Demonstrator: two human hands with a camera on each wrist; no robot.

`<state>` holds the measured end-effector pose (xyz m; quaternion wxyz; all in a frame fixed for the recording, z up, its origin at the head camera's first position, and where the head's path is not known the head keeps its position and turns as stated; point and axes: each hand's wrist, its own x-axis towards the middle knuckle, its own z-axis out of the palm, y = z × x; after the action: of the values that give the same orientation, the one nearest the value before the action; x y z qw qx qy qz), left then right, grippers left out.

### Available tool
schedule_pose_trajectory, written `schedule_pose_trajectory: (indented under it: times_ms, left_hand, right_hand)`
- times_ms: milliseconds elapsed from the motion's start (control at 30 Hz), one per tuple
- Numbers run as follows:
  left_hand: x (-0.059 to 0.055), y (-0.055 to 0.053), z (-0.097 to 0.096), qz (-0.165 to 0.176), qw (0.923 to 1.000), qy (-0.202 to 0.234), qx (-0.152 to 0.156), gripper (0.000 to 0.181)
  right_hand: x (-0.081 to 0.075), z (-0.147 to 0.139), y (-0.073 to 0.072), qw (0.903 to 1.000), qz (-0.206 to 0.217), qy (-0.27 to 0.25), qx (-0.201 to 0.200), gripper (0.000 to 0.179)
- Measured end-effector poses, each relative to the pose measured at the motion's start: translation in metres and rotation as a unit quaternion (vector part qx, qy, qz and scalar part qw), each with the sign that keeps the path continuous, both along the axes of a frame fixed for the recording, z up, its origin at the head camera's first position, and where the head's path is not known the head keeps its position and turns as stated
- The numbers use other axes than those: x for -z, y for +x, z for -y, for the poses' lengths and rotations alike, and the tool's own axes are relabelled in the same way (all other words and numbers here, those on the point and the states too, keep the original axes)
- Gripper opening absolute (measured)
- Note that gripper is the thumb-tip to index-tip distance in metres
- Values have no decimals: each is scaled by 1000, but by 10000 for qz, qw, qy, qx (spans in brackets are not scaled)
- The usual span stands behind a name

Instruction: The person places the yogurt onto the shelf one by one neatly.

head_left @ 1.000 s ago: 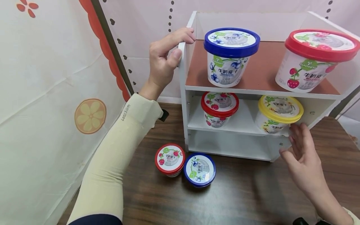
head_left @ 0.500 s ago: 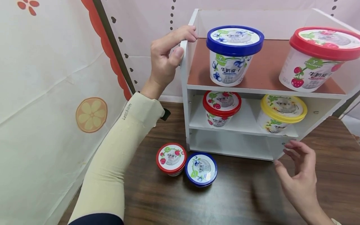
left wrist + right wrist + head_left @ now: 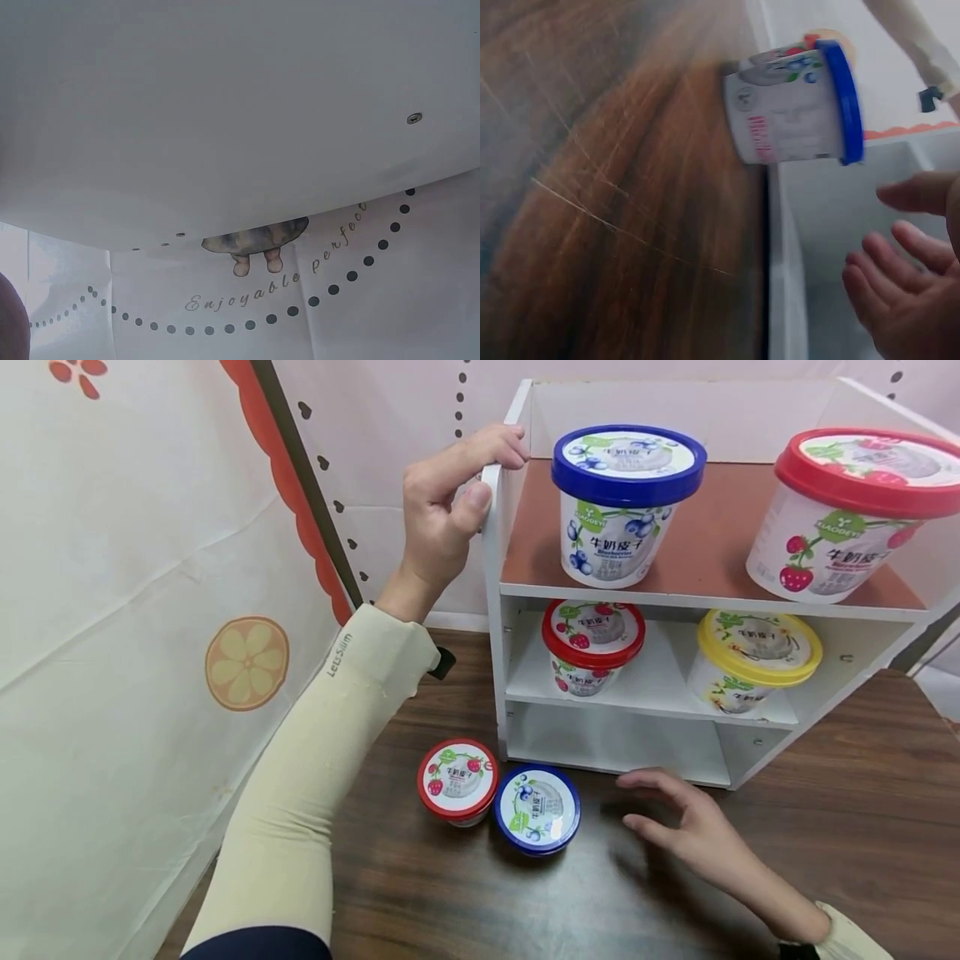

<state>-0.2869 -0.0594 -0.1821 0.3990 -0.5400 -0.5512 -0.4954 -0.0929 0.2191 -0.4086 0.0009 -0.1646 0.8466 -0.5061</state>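
My left hand (image 3: 450,514) grips the top of the left side panel of a white shelf unit (image 3: 491,552), fingers over the edge and thumb against the front edge. My right hand (image 3: 690,827) hovers over the table in front of the shelf, thumb and fingers spread apart, holding nothing. Nearest to it stands a blue-lidded blueberry tub (image 3: 537,810), a gap away to the left. A red-lidded strawberry tub (image 3: 457,781) stands beside that one. In the right wrist view, the blue-lidded tub (image 3: 795,105) lies beyond the fingers. The left wrist view holds mainly a white panel (image 3: 240,112).
On the top shelf stand a blue-lidded tub (image 3: 626,502) and a red-lidded tub (image 3: 847,518). The middle shelf bears a red-lidded tub (image 3: 592,647) and a yellow-lidded tub (image 3: 756,660). A patterned curtain (image 3: 135,610) hangs at the left of the brown wooden table (image 3: 600,902).
My right hand has left the shelf's right side by the yellow-lidded tub and moved down and left toward the blue-lidded tub on the table. The left hand keeps its grip.
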Motion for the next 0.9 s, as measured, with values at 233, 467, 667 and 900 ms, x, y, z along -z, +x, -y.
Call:
schedule_pose_trajectory:
  times_ms: [233,467,667,900]
  left_hand:
    - [2,-9,-2,-97,9998,99,134,53]
    - [4,-14,-3,-122,9998,87,163,53]
    - [5,-13,-2,-133,9997,115,158,53]
    - [4,-9,-1,-93,9998,125,106,53]
  right_hand:
    - [10,20,-29,9865,858,-170,-1383,65]
    - [20,36,-46,9613,1432,-133,-2349,89]
    - [24,43,-50,9522,1575,-403,-2587,94]
    - [24,47,-47,9616,1390,-468,-2319,101]
